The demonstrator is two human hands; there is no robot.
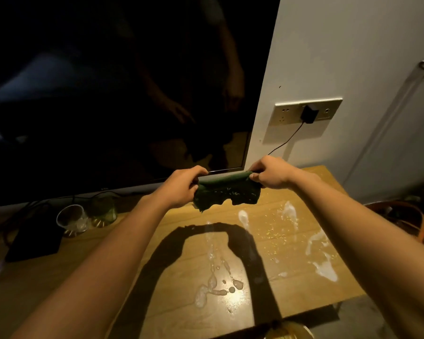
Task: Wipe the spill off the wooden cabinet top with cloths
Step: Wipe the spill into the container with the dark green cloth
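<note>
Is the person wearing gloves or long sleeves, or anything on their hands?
No gloves. The left hand and the right hand are both bare, and so are both forearms as far as the picture shows: no sleeves reach into view. There is no watch, bracelet or ring to be seen on either wrist or on the fingers. The light is dim, so tiny things could be missed.

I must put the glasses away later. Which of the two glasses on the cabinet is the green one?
The green tinted glass, standing farther back, nearer the television. The other, the clear colourless glass, stands left of it.
</note>
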